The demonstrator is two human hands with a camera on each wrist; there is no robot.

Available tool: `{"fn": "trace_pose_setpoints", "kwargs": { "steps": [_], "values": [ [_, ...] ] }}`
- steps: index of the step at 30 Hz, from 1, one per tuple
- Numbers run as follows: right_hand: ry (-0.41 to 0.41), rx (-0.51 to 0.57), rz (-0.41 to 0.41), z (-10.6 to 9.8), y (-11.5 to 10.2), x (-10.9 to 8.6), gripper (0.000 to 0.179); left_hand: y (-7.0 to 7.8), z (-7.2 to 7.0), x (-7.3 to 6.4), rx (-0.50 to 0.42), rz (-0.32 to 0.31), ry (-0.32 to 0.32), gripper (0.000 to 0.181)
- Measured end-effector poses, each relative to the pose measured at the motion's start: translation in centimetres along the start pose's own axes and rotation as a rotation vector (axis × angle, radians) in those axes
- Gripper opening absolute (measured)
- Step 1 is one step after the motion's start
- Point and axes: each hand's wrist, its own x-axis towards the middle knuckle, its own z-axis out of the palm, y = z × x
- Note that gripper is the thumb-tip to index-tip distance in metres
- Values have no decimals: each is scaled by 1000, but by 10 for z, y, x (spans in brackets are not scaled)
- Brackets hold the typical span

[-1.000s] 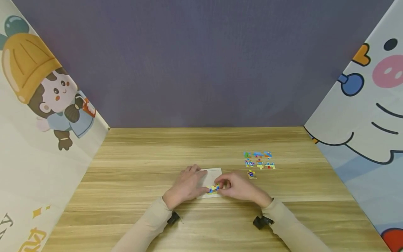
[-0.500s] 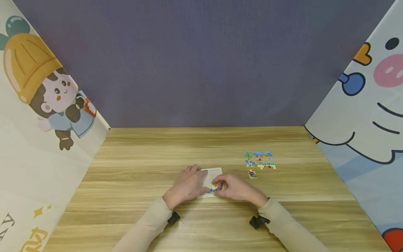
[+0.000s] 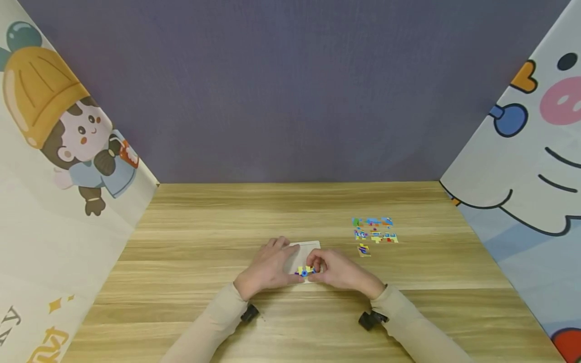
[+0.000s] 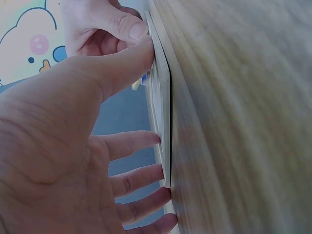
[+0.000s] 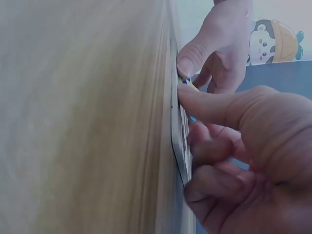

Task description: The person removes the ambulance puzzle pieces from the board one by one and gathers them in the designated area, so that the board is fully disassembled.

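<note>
A pale, flat puzzle tray (image 3: 303, 250) lies on the wooden table with colourful jigsaw puzzle pieces (image 3: 304, 273) along its near edge. My left hand (image 3: 267, 266) rests over the tray's left side. Its fingers are spread and fairly straight, and its thumb touches the pieces' lower edge. From the right, my right hand (image 3: 339, 269) pinches a puzzle piece between thumb and curled fingers at the tray's near right. That piece is mostly covered by the fingers. In the left wrist view, both thumbs meet at the tray's edge (image 4: 165, 105).
Several loose puzzle pieces (image 3: 375, 236) lie in rows on the table to the right of the tray. One more piece (image 3: 363, 250) sits just below them. A dark panel (image 3: 295, 101) stands behind the table, with cartoon-printed walls on both sides.
My right hand has shifted slightly left along the tray. The left thumb has dropped toward the near edge, so more of the colourful pieces shows. The loose pieces have not moved.
</note>
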Motion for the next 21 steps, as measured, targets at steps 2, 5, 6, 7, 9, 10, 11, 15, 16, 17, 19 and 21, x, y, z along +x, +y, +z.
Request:
{"fn": "trace_pose_setpoints", "kwargs": {
  "steps": [2, 5, 6, 7, 9, 10, 11, 15, 16, 17, 19, 21],
  "values": [
    [4, -2, 6, 0, -1, 0, 23, 0, 0, 0, 8, 0, 1, 89],
    [15, -5, -3, 1, -2, -1, 23, 0, 0, 1, 13, -4, 1, 89],
    [17, -2, -10, 0, -2, 0, 23, 0, 0, 1, 14, -5, 1, 89],
    [19, 1, -19, 0, -1, 0, 23, 0, 0, 1, 16, -6, 0, 89],
    [17, 11, -37, 0, 1, 0, 21, 0, 0, 2, 15, -6, 2, 89],
    [14, 20, -44, 0, 3, 0, 20, -1, 0, 2, 15, -5, 3, 89],
    [10, 31, -51, 0, 4, 1, 18, -1, 0, 2, 15, -4, 3, 88],
    [-7, 92, -44, -1, 9, 1, 13, -1, 1, 2, 10, -2, 3, 88],
    [-10, 109, -37, -1, 10, 1, 12, -1, 1, 2, 9, -1, 2, 89],
    [-12, 126, -30, -2, 11, 1, 12, -1, 1, 2, 7, -2, 1, 89],
    [-12, 146, -19, -3, 10, 1, 12, -1, 1, 2, 5, -3, -2, 89],
    [-11, 165, -9, -4, 10, 0, 13, -1, 1, 2, 4, -3, -4, 88]
  ]
}}
